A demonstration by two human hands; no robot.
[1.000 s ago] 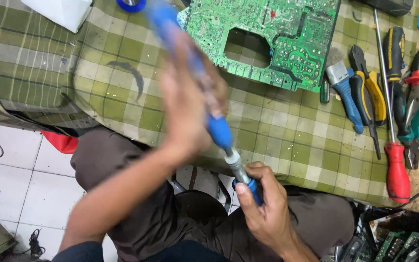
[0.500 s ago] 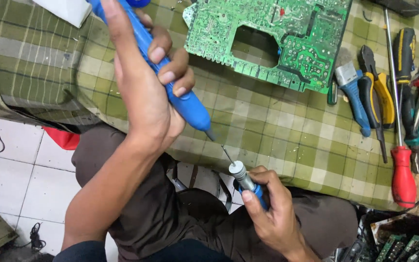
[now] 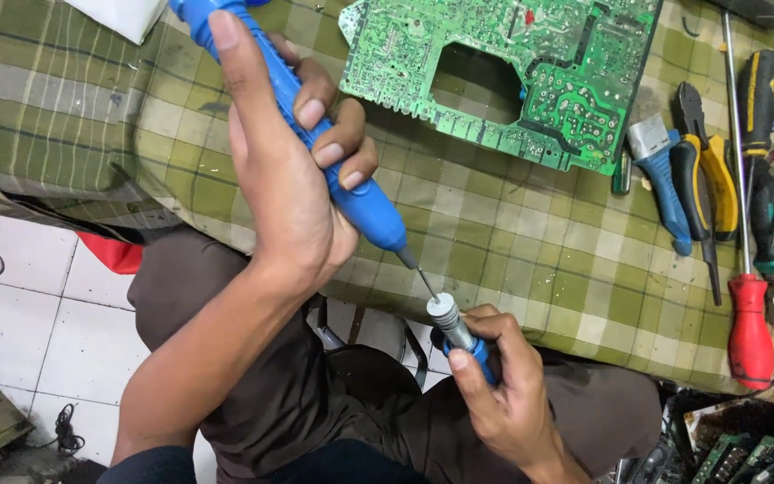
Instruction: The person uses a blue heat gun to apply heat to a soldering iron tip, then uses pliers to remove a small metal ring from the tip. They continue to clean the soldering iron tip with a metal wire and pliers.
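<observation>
My left hand point(image 3: 284, 193) was wrapped around the blue pen-shaped tool point(image 3: 315, 134), with my thumb laid along its upper side and my other fingers point(image 3: 338, 148) curled over it from the right. The tool ran slantwise through my fist, its upper end sticking out above my thumb toward the top of the view, and its tapered nose came out below my little finger. From that nose a thin metal tip point(image 3: 425, 280) pointed down and to the right.

My right hand point(image 3: 503, 403) was closed around the blue end of a small chuck piece point(image 3: 454, 327). Its ribbed silver collar stood clear above my thumb and forefinger, tilted up toward the tool. The thin tip reached just to the white face of that collar; whether it had entered it or only touched it I could not tell. All this was held in the air over my lap, just off the near edge of the checked green cloth point(image 3: 530, 242).

On the cloth beyond my hands lay a green circuit board point(image 3: 566, 81) with a rectangular hole in it. To the right were blue-handled pliers point(image 3: 665, 184), yellow-handled pliers point(image 3: 714, 179) and a red-handled screwdriver point(image 3: 750, 323), well apart from both hands.
</observation>
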